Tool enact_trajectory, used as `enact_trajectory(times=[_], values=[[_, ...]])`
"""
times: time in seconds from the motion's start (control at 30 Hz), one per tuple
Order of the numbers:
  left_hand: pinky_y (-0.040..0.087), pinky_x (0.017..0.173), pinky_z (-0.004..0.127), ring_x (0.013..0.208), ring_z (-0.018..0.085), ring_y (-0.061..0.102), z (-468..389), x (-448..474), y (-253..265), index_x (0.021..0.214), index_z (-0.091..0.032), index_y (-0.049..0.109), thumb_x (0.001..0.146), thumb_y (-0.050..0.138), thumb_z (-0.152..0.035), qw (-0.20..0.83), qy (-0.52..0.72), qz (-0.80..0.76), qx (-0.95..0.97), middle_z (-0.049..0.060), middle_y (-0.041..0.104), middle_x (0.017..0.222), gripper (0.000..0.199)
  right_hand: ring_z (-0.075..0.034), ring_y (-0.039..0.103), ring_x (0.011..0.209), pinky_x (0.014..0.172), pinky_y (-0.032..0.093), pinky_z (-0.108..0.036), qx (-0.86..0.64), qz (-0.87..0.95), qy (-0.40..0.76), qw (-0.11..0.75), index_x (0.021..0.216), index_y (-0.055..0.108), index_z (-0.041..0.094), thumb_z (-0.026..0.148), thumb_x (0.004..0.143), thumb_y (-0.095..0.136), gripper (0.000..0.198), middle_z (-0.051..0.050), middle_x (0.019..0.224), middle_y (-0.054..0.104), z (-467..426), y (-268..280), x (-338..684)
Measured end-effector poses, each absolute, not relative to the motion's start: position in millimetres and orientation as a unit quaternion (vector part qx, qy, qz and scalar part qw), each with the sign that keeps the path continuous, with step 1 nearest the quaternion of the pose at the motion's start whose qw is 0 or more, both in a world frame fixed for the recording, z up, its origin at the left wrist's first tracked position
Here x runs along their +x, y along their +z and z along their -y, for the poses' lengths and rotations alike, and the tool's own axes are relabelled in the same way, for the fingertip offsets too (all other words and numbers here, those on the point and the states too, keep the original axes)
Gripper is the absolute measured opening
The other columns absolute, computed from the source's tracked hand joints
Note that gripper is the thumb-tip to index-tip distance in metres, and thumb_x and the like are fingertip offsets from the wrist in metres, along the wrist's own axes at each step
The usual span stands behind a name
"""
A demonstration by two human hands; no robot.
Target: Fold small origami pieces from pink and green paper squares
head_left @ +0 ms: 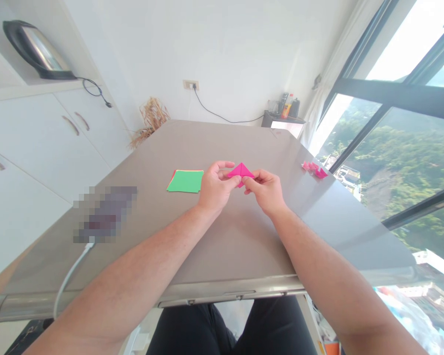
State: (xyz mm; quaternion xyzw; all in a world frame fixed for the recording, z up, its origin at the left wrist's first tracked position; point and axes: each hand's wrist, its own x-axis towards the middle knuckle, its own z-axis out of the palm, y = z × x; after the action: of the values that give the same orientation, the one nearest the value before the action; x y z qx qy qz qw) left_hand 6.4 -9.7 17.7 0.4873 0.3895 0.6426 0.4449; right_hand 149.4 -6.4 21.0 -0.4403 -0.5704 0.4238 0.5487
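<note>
A piece of folded pink paper (241, 169), its upper part a triangle with a crease down the middle, is held above the table between both hands. My left hand (215, 185) pinches its left side, thumb across the front. On the right side, my right hand (265, 189) grips the paper between thumb and fingers. The lower tip shows just under the thumbs; the fingers behind the paper are partly hidden. Just left of my left hand lies a stack of coloured paper (185, 181) with a green sheet on top. Several folded pink paper pieces (314, 169) rest near the table's right edge.
The grey table (229, 246) spans the view. A blurred-out dark object (105, 217) with a white cable (72, 271) lies at left. Dried stalks (153, 116) stand behind the far left corner. A small cabinet (284, 121) with bottles is at the back right, beside the windows.
</note>
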Motion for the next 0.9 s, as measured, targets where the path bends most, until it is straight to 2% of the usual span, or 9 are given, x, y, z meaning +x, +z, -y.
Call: enact_trajectory(times=[0.23,0.43,0.67,0.9], values=[[0.054,0.072,0.031,0.075,0.017,0.069,10.7,7.2,17.6,0.100,-0.020,0.064,0.069,0.078,-0.023,0.468,0.641,-0.382,0.473,0.002,0.075,0.083,0.035,-0.014,0.061,0.059,0.062,0.052,-0.031,-0.415,0.565,0.438,0.562,0.072,0.070,0.021,0.035,0.074,0.076,0.015,0.001,0.064,0.066,5.3,17.6,149.2],[0.049,0.066,0.027,0.077,0.016,0.064,10.1,5.3,16.1,0.081,-0.019,0.071,0.073,0.079,-0.038,0.470,0.615,-0.406,0.486,0.003,0.072,0.081,0.022,-0.013,0.060,0.057,0.060,0.051,-0.030,-0.402,0.555,0.443,0.578,0.071,0.068,0.022,0.035,0.075,0.077,0.016,0.003,0.059,0.063,2.6,16.0,151.8],[0.051,0.072,0.030,0.074,0.015,0.064,10.3,5.7,15.7,0.080,-0.019,0.072,0.071,0.079,-0.035,0.488,0.612,-0.389,0.485,0.002,0.071,0.077,0.019,-0.014,0.062,0.058,0.063,0.053,-0.031,-0.394,0.564,0.455,0.565,0.077,0.071,0.022,0.035,0.074,0.076,0.015,0.002,0.062,0.065,2.4,13.6,152.4],[0.052,0.073,0.031,0.072,0.015,0.064,9.0,5.1,15.9,0.077,-0.018,0.071,0.068,0.080,-0.029,0.488,0.613,-0.382,0.490,0.001,0.071,0.074,0.017,-0.014,0.062,0.057,0.063,0.055,-0.032,-0.368,0.555,0.493,0.560,0.074,0.068,0.020,0.033,0.071,0.079,0.018,0.002,0.063,0.068,1.6,13.7,152.2]])
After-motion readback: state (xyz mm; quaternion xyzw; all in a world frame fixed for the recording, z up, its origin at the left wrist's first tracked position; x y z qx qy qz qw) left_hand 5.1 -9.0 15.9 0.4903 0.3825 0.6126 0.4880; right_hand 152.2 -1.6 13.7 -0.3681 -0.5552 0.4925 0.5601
